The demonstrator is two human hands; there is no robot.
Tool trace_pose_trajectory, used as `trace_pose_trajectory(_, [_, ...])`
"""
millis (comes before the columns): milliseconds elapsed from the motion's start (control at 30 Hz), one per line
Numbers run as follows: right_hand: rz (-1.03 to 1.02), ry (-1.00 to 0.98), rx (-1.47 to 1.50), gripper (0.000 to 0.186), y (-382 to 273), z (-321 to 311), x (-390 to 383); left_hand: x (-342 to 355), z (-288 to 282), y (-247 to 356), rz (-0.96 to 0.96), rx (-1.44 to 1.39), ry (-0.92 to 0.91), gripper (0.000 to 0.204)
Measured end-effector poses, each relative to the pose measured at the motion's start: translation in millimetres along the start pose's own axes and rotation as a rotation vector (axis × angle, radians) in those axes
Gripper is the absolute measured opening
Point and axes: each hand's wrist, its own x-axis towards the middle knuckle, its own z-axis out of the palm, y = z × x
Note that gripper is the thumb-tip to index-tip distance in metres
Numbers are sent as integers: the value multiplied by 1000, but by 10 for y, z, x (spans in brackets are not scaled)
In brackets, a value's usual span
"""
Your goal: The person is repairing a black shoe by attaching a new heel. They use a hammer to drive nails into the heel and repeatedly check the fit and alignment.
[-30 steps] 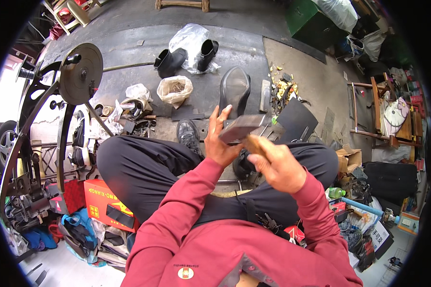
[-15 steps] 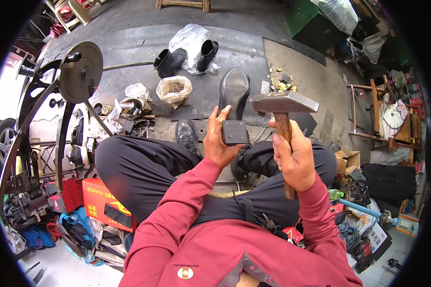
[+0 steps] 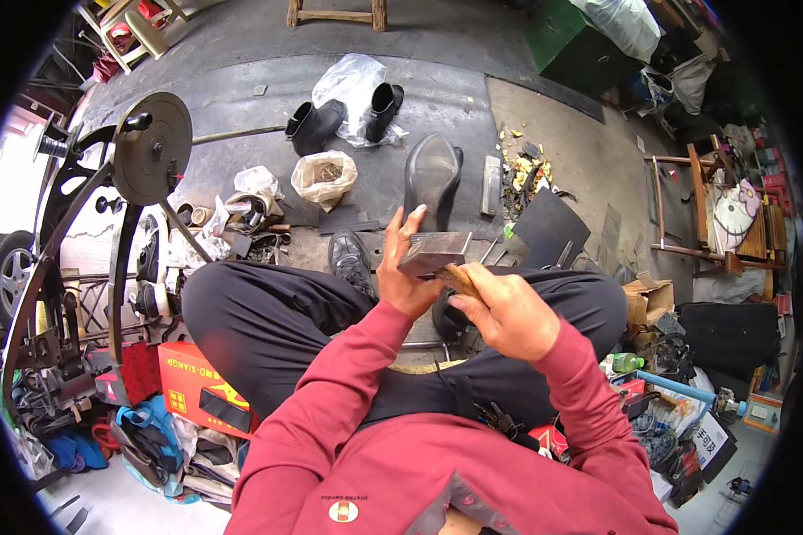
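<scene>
My left hand (image 3: 403, 272) is wrapped round the heel end of an upturned dark shoe (image 3: 433, 174) between my knees, its fingers along the side. My right hand (image 3: 509, 310) grips the wooden handle of a hammer (image 3: 433, 256), whose steel head lies over the heel and covers it from view. Just right of the shoe are a narrow grey block (image 3: 491, 183) and a dark flat sheet (image 3: 551, 227). A pair of black boots (image 3: 314, 127) stands by a clear plastic sheet (image 3: 348, 80) beyond, and an open bag (image 3: 324, 178) holds small brown bits.
A black iron machine (image 3: 152, 147) rises at my left, above a red box (image 3: 187, 383). Yellowish scraps (image 3: 522, 169) lie right of the shoe. A wooden chair (image 3: 698, 201) and green cabinet (image 3: 553, 45) stand at right. A wooden stool (image 3: 335, 16) stands at the far edge.
The hammer was raised to the right half a second ago, showing a black ridged heel block under my left fingers; its head is now down over that block again.
</scene>
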Motion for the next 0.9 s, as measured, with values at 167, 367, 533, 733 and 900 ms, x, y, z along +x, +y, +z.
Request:
trace_pose_trajectory(167, [381,189,245,28,-5,-84,-36,-36,45,-1,-130,-81,50,100])
trace_pose_trajectory(367, [115,-79,-57,33,15,-36,-19,5,1,36,-48,-59,22,71])
trace_pose_trajectory(533, [296,356,260,25,27,-74,-59,-38,43,79,-210,-201,67,70])
trace_pose_trajectory(733, [49,-40,-116,31,-20,-60,-2,-49,14,-19,-65,-54,15,79])
trace_pose_trajectory(900, [159,251,101,22,-77,-130,12,-57,71,-74,-87,3,39,113])
